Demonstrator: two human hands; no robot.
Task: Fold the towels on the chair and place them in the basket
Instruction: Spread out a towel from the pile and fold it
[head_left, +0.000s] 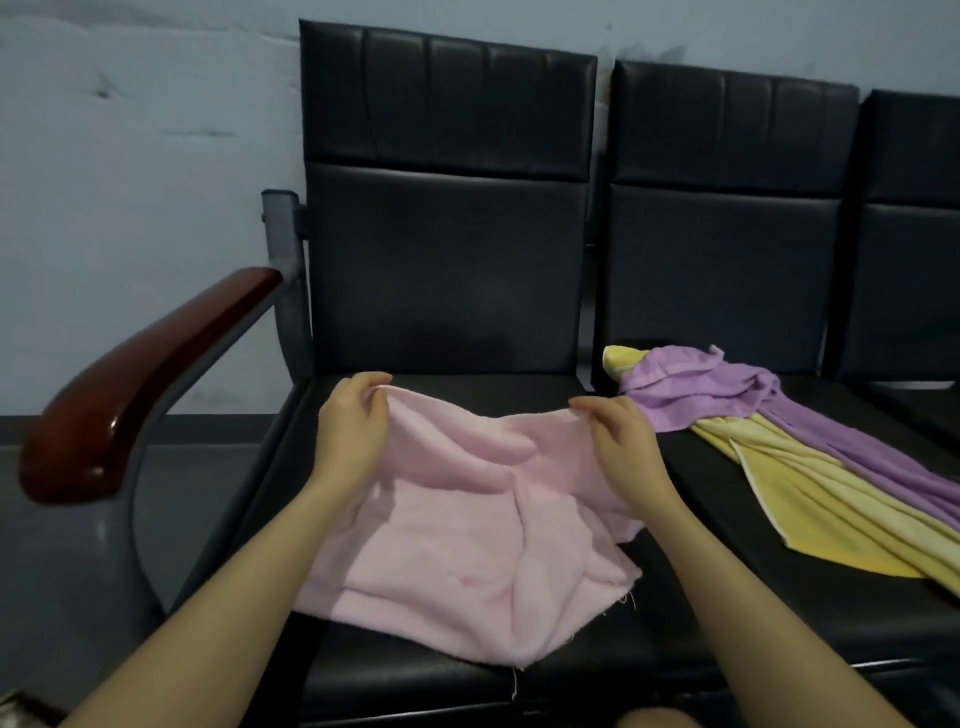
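A pink towel (457, 540) lies rumpled on the seat of the left black chair (447, 260). My left hand (353, 421) pinches its far left corner, lifted slightly off the seat. My right hand (618, 436) pinches the far right corner, and the top edge sags between the two hands. On the neighbouring seat to the right, a purple towel (737, 395) lies crumpled on top of a yellow towel (810, 499), which spreads toward the right edge. No basket is in view.
The chairs form a joined row of black seats against a pale wall. A glossy brown armrest (135, 374) on a grey metal frame juts out at the left. A third chair (914, 234) shows at the far right. Grey floor lies to the left.
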